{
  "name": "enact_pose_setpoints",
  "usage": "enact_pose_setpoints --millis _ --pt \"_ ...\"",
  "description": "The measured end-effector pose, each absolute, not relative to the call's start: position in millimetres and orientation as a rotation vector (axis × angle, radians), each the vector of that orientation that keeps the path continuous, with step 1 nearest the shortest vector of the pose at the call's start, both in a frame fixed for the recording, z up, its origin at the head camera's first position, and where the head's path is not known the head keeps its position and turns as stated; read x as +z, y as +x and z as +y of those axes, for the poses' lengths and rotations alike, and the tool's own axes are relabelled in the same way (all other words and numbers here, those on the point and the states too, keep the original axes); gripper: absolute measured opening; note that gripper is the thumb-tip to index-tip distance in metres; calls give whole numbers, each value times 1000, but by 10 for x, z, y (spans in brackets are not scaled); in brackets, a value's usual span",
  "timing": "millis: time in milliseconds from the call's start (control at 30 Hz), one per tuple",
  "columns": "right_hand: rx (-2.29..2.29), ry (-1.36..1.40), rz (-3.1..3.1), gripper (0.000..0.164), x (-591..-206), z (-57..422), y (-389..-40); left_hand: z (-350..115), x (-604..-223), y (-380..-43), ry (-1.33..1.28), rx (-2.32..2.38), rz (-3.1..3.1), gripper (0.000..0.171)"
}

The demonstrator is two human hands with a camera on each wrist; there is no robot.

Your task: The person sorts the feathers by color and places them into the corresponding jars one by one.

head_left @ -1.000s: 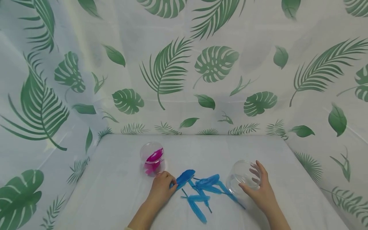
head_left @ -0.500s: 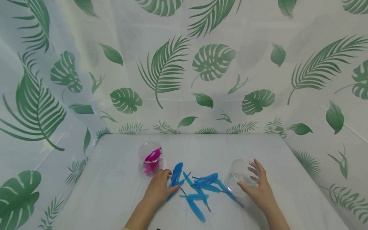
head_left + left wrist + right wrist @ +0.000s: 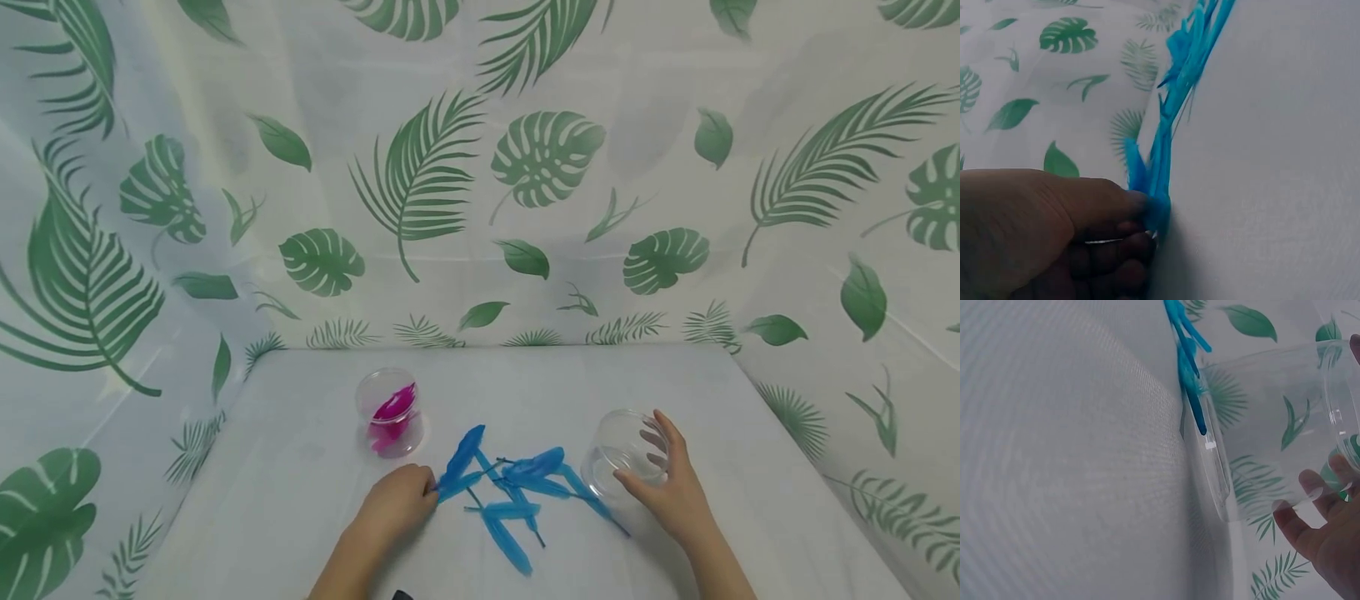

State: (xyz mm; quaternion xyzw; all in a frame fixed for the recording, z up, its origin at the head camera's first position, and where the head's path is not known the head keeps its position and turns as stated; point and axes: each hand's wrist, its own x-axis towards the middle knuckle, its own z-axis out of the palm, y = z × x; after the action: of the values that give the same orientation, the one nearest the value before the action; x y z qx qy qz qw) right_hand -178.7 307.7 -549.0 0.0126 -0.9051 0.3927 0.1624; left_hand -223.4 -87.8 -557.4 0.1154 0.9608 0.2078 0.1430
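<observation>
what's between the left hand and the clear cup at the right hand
Blue feathers, scattered on the white surface, as the head view shows.

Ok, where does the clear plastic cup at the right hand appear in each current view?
Head: lower right, the clear plastic cup, with the right hand curved round it.
Left wrist: not in it.
Right wrist: right half, turned sideways in the picture.
Shared landmark: blue feathers, lower middle in head, upper middle in left wrist, top centre in right wrist.

Left grip (image 3: 399, 498) pinched, thumb (image 3: 1107, 197) against fingers (image 3: 1132, 250); right grip (image 3: 672, 492) curved, thumb spread wide; forearms (image 3: 348, 552) angled inward.
</observation>
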Motion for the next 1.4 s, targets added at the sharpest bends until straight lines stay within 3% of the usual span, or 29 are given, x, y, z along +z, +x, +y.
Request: enact_pose_setpoints --millis 600,1100,1400 --pt "1101 9 -2617 113 -5500 3058 -1791 -974 -5721 -2313 440 924 2919 19" --pt "1149 7 -2598 111 -5521 3079 -1789 -914 -5752 -2354 103 1553 2650 19" --pt "1132 16 -2585 110 -5551 3095 -1796 -919 -5780 -2369 137 1637 2593 17"
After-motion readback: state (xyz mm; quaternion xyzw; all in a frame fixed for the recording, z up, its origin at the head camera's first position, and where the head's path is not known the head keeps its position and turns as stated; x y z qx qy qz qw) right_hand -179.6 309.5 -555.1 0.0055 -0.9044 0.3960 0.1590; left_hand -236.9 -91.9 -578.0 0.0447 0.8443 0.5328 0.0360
